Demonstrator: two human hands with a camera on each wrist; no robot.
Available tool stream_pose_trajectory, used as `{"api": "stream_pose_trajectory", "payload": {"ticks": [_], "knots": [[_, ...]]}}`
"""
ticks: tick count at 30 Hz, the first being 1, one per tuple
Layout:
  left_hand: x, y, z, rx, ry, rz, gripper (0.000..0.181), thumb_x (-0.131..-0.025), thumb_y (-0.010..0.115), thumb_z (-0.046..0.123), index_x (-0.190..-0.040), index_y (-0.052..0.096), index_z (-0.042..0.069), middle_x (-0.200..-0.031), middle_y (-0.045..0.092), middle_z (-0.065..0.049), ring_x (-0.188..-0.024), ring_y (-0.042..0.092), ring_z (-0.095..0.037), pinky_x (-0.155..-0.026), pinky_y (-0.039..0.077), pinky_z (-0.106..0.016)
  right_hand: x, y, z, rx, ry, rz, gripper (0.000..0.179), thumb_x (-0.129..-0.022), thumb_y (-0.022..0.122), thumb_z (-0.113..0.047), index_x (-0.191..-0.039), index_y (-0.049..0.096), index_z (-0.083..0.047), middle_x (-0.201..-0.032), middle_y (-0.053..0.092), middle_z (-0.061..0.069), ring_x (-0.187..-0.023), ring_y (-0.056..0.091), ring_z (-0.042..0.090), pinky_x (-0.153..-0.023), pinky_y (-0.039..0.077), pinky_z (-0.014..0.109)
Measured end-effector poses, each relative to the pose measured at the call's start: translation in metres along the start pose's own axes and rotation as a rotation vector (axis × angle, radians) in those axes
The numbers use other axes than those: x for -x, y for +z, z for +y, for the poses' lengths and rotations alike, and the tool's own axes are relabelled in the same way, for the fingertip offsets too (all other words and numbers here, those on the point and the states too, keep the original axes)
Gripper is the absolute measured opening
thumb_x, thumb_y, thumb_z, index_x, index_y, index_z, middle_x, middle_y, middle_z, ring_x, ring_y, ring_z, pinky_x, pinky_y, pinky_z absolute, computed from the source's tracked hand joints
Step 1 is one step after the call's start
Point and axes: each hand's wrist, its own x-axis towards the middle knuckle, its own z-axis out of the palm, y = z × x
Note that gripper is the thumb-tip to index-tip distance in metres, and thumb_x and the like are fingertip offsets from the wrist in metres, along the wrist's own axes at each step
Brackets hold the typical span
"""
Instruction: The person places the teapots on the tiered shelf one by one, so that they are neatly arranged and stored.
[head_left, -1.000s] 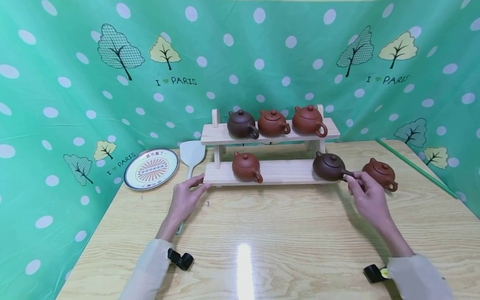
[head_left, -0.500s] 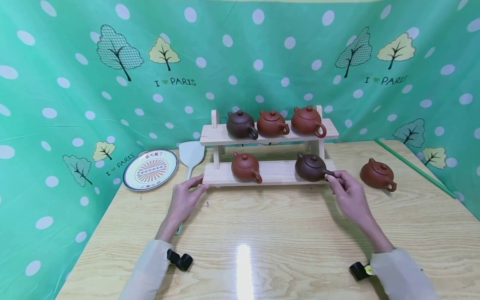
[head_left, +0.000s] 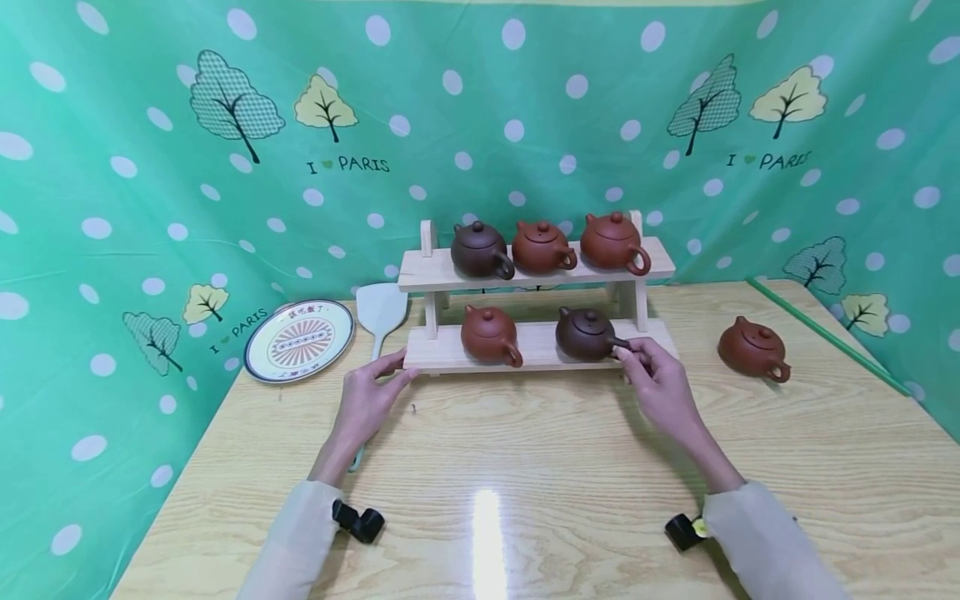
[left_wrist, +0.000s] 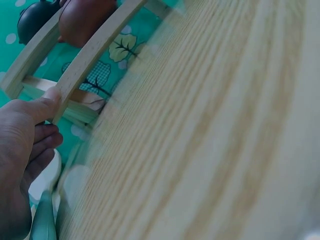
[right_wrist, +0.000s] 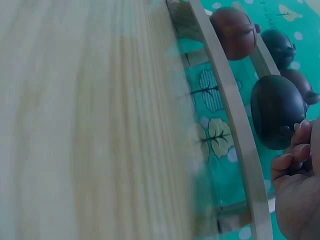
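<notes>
My right hand (head_left: pixel 660 387) pinches the handle of a dark brown teapot (head_left: pixel 587 335) at the lower board of a two-tier wooden shelf (head_left: pixel 540 357). In the right wrist view the dark teapot (right_wrist: pixel 277 110) appears beside curled fingers (right_wrist: pixel 282 164); whether its base touches the board is unclear. My left hand (head_left: pixel 367 404) grips the left end of the lower board, thumb on the front edge in the left wrist view. To the left on that board sits a reddish-brown teapot (head_left: pixel 489 336). Up top stand a dark teapot (head_left: pixel 480 248) and two reddish ones (head_left: pixel 542 247), (head_left: pixel 613 242).
Another reddish teapot (head_left: pixel 752 347) stands on the table right of the shelf. A green stick (head_left: pixel 828 336) lies along the right edge. Left of the shelf are a white spatula (head_left: pixel 382 308) and a patterned plate (head_left: pixel 300 342). A green dotted cloth (head_left: pixel 510 100) hangs behind.
My right hand has moved left along the lower board with the dark teapot, from its right end toward the reddish teapot. The left hand has stayed on the shelf end.
</notes>
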Motion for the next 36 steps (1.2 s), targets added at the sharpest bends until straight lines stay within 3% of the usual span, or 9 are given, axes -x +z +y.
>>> {"api": "stream_pose_trajectory", "payload": {"ticks": [7, 14, 24, 36], "knots": [[0.000, 0.000, 0.000, 0.001, 0.005, 0.006, 0.041, -0.095, 0.079, 0.023, -0.130, 0.071, 0.004, -0.117, 0.075, -0.013, -0.107, 0.071, -0.031, -0.088, 0.059, -0.047, -0.002, 0.013, -0.007, -0.010, 0.010, -0.033, 0.013, -0.106, 0.059, -0.007, -0.103, 0.062, 0.006, -0.074, 0.055, 0.012, -0.056, 0.041, 0.009, -0.046, 0.031, 0.022], [0.001, 0.001, 0.000, -0.001, 0.013, 0.013, 0.041, -0.094, 0.080, 0.022, -0.130, 0.071, 0.003, -0.116, 0.075, -0.014, -0.106, 0.072, -0.030, -0.085, 0.060, -0.044, -0.001, 0.023, -0.034, -0.058, 0.008, -0.050, 0.012, -0.105, 0.057, 0.003, -0.100, 0.059, 0.014, -0.073, 0.054, 0.025, -0.056, 0.040, 0.007, -0.046, 0.030, 0.019], [-0.001, 0.002, 0.001, 0.009, 0.004, 0.018, 0.043, -0.092, 0.082, 0.020, -0.129, 0.071, 0.001, -0.115, 0.075, -0.018, -0.106, 0.072, -0.035, -0.091, 0.058, -0.050, -0.005, 0.037, -0.008, -0.064, -0.008, -0.054, 0.012, -0.104, 0.063, -0.006, -0.100, 0.063, 0.005, -0.072, 0.059, 0.020, -0.057, 0.046, 0.009, -0.048, 0.032, 0.020], [-0.001, 0.002, 0.001, 0.004, 0.005, 0.020, 0.042, -0.092, 0.082, 0.018, -0.129, 0.071, 0.001, -0.115, 0.075, -0.017, -0.106, 0.072, -0.035, -0.093, 0.057, -0.050, -0.005, 0.039, -0.008, -0.107, 0.046, -0.081, 0.011, -0.102, 0.066, -0.005, -0.103, 0.065, 0.006, -0.073, 0.061, 0.024, -0.057, 0.047, 0.013, -0.049, 0.031, 0.020]]}}
